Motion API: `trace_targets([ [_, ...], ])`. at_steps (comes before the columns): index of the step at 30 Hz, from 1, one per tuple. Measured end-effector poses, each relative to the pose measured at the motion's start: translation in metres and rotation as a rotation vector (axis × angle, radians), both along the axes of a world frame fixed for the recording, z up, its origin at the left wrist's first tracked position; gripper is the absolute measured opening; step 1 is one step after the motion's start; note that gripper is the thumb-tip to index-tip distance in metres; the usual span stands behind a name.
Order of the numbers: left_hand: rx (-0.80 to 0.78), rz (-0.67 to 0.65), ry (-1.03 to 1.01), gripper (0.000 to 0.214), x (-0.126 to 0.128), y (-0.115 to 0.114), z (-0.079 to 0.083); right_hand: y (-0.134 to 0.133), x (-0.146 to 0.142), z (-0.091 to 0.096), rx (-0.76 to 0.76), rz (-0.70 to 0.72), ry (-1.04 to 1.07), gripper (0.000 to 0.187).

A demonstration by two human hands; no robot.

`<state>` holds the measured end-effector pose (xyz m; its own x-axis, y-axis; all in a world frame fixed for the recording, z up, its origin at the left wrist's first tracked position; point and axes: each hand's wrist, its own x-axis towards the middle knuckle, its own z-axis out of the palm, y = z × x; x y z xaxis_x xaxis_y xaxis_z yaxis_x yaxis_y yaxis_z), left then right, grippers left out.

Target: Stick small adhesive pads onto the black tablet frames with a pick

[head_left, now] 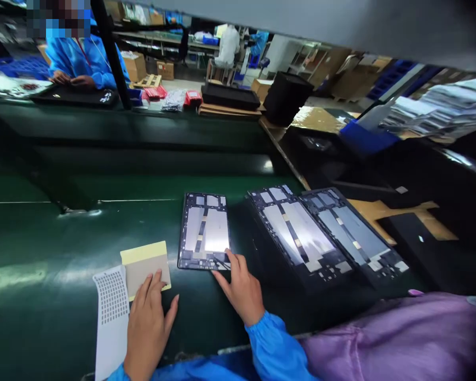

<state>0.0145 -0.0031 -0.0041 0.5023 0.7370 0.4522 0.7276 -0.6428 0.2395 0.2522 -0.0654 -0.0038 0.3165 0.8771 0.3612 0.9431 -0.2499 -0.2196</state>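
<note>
An open tablet back panel (204, 231) with silver plates lies flat on the green conveyor belt (63, 233). My right hand (241, 290) rests at its near right corner, fingers curled against the edge. My left hand (147, 323) lies flat and open on a tan card with a yellow strip (145, 259), fingertips on the card. A white perforated sheet (111, 312) lies under and left of that hand.
Two more open tablet panels (297, 230) (353, 235) sit side by side to the right on a black tray. A purple cloth (400, 333) covers the near right. Across the belt a person in a blue coat (83, 58) works at a dark tray.
</note>
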Motion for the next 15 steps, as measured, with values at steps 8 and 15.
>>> trace_targets([
  [8, -0.014, 0.012, -0.105, 0.041, -0.001, 0.003, -0.014, 0.015, 0.009, 0.001, 0.072, 0.043, 0.108, 0.048],
  [15, 0.016, -0.010, -0.134, 0.037, 0.000, 0.006, -0.014, 0.127, -0.018, 0.012, 0.041, -0.059, 0.223, 0.054],
])
